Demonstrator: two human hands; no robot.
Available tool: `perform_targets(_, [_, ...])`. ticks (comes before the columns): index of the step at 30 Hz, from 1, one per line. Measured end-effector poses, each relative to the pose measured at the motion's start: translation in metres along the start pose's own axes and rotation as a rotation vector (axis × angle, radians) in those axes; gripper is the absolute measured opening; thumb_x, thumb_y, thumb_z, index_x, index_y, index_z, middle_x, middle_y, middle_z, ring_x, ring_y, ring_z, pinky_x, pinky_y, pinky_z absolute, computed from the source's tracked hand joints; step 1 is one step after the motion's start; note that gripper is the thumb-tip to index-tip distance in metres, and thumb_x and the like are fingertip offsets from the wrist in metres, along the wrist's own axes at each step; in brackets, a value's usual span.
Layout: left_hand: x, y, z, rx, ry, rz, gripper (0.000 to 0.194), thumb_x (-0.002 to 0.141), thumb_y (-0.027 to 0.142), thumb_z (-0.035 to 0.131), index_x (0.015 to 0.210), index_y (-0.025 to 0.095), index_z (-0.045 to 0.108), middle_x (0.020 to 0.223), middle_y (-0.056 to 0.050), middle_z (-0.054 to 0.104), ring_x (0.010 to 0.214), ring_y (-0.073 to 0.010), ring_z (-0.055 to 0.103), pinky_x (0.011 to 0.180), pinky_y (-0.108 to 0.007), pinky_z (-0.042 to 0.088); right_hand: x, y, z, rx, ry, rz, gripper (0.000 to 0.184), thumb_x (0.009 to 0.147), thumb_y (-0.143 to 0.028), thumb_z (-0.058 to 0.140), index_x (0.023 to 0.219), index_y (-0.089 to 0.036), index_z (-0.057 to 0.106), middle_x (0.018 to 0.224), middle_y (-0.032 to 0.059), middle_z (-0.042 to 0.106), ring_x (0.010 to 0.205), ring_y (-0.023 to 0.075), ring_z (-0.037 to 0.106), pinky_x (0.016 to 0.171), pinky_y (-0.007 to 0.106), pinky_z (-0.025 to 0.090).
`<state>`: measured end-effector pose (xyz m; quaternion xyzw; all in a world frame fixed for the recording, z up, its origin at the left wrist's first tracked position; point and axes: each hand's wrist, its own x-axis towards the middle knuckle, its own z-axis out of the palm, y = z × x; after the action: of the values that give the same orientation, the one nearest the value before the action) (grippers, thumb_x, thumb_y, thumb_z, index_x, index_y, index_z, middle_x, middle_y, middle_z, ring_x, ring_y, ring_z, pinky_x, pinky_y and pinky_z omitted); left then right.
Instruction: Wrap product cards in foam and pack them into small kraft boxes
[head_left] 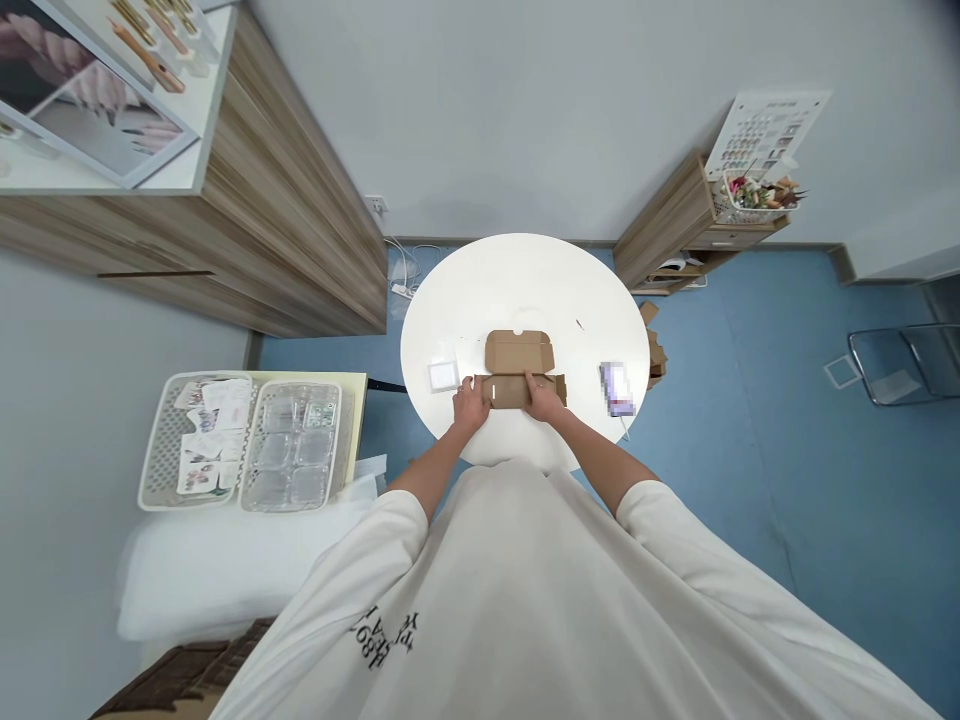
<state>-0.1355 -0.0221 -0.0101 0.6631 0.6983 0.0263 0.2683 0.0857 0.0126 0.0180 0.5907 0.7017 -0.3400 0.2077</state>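
A brown cardboard box (519, 353) lies on the white round table (517, 275) in front of me, its lid flap folded open away from me. My left hand (471, 404) grips the left end of the box, fingers bent over its side. Toward the right end, my right hand (544, 399) holds the near edge with the thumb over the cardboard. A side flap sticks out past the right hand. Left of the box is a small white square item (443, 376). A purple and white item (616, 389), blurred out, lies to the right.
A thin dark object (579, 324) lies toward the table's far right. To my left, plastic baskets (193, 440) hold printed cards and clear trays. A wooden cabinet (300, 200) stands at far left, a low cabinet (667, 225) at far right. Cardboard pieces (655, 350) sit beside the table.
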Motion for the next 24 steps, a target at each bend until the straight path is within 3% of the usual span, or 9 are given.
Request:
perform_targets(3, [0.007, 0.006, 0.005, -0.047, -0.033, -0.047, 0.06, 0.088, 0.027, 0.063, 0.145, 0.025, 0.042, 0.148, -0.016, 0.04, 0.13, -0.0347, 0.049, 0.103, -0.046, 0.044, 0.001, 0.0, 0.001, -0.005, -0.001, 0.007, 0.109, 0.094, -0.035, 0.06, 0.159, -0.02, -0.026, 0.144, 0.0194, 0.053, 0.117, 0.0316, 0.059, 0.089, 0.036, 0.049])
perform_targets(9, [0.004, 0.007, 0.013, -0.197, -0.043, 0.026, 0.053, 0.09, 0.015, 0.055, 0.141, 0.025, 0.047, 0.147, -0.015, 0.04, 0.121, -0.0304, 0.058, 0.102, -0.044, 0.047, 0.002, 0.0, 0.001, 0.002, -0.023, 0.011, 0.112, 0.094, -0.037, 0.06, 0.157, -0.019, -0.031, 0.145, 0.0205, 0.052, 0.118, 0.0322, 0.059, 0.092, 0.038, 0.048])
perform_targets(13, [-0.004, 0.011, 0.013, -0.283, -0.037, 0.123, 0.074, 0.09, 0.012, 0.05, 0.158, 0.026, 0.025, 0.149, -0.017, 0.04, 0.12, -0.0305, 0.059, 0.099, -0.046, 0.049, 0.002, -0.001, 0.001, 0.004, -0.028, 0.016, 0.113, 0.094, -0.041, 0.061, 0.156, -0.02, -0.032, 0.144, 0.0213, 0.052, 0.117, 0.0323, 0.059, 0.092, 0.039, 0.048])
perform_targets(17, [-0.012, 0.018, 0.012, -0.312, -0.045, 0.261, 0.093, 0.088, 0.025, 0.061, 0.162, 0.022, 0.004, 0.153, -0.02, 0.038, 0.134, -0.035, 0.049, 0.105, -0.049, 0.045, 0.001, -0.001, 0.001, -0.002, -0.034, 0.021, 0.113, 0.095, -0.042, 0.059, 0.155, -0.021, -0.034, 0.146, 0.0207, 0.052, 0.115, 0.0313, 0.061, 0.093, 0.039, 0.048])
perform_targets(19, [-0.014, 0.019, 0.014, -0.3, -0.057, 0.275, 0.092, 0.089, 0.029, 0.062, 0.162, 0.019, 0.007, 0.154, -0.021, 0.038, 0.137, -0.0358, 0.046, 0.108, -0.05, 0.044, 0.001, 0.0, 0.002, -0.006, -0.026, 0.011, 0.112, 0.095, -0.041, 0.059, 0.155, -0.02, -0.034, 0.146, 0.0208, 0.051, 0.116, 0.0313, 0.061, 0.093, 0.038, 0.048])
perform_targets(24, [-0.014, 0.018, 0.017, -0.187, -0.115, 0.25, 0.067, 0.094, 0.031, 0.056, 0.155, 0.022, 0.03, 0.151, -0.018, 0.041, 0.129, -0.0332, 0.054, 0.105, -0.048, 0.047, 0.001, 0.0, 0.002, -0.005, -0.017, 0.003, 0.111, 0.095, -0.037, 0.057, 0.155, -0.018, -0.033, 0.145, 0.0206, 0.053, 0.117, 0.0311, 0.06, 0.092, 0.038, 0.048])
